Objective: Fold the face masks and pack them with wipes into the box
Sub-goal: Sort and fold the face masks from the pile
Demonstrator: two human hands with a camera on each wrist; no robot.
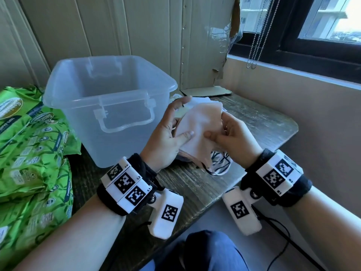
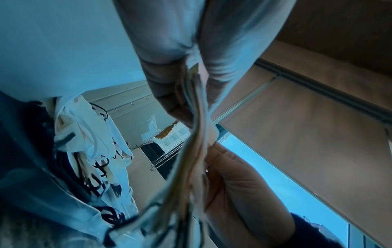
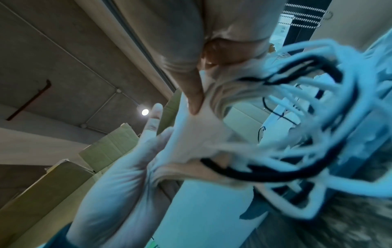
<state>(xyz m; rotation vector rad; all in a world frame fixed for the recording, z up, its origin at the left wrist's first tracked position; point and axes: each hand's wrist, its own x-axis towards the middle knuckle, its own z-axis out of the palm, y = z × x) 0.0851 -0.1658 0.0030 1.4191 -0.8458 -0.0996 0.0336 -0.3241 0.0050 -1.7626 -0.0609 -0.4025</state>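
Both hands hold up a stack of pale pink and white face masks (image 1: 197, 122) above the table, just right of the clear plastic box (image 1: 109, 106). My left hand (image 1: 172, 133) grips the stack's left side, thumb pressed on the front, fingers behind. My right hand (image 1: 228, 133) pinches the right edge with its thumb on the front. In the left wrist view the stack (image 2: 191, 159) shows edge-on between thumb and fingers. Black and white ear loops (image 3: 301, 134) hang below the stack. Green wipes packs (image 1: 33, 145) lie left of the box, which looks empty.
More masks (image 1: 220, 167) with black and white loops lie on the wooden table (image 1: 263, 122) under my hands. Flat cardboard (image 1: 207, 90) sits at the table's far edge by the wall. A window with a hanging bead chain (image 1: 256, 36) is at the upper right. The table's front edge is close to my wrists.
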